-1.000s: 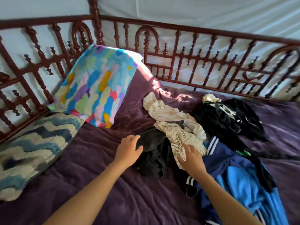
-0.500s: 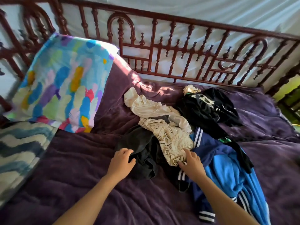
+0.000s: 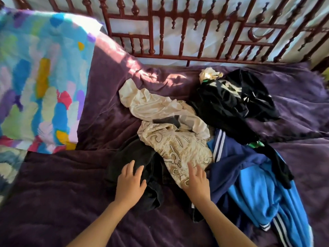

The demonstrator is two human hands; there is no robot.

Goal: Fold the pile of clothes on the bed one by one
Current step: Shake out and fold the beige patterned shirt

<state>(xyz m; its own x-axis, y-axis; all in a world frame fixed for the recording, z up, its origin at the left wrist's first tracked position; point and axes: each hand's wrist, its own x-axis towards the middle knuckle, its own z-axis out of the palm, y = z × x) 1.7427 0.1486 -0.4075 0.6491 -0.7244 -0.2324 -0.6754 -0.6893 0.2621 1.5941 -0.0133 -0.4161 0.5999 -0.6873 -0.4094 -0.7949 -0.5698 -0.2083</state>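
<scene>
Flat, gripping nothing: left hand (image 3: pixel 130 182) on black garment (image 3: pixel 137 154), right hand (image 3: pixel 196 181) on cream shirt (image 3: pixel 178 145) overlapping it. Risk of lifting both together.

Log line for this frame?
pile: unfolded | left hand: on black garment | right hand: on cream printed garment
</scene>
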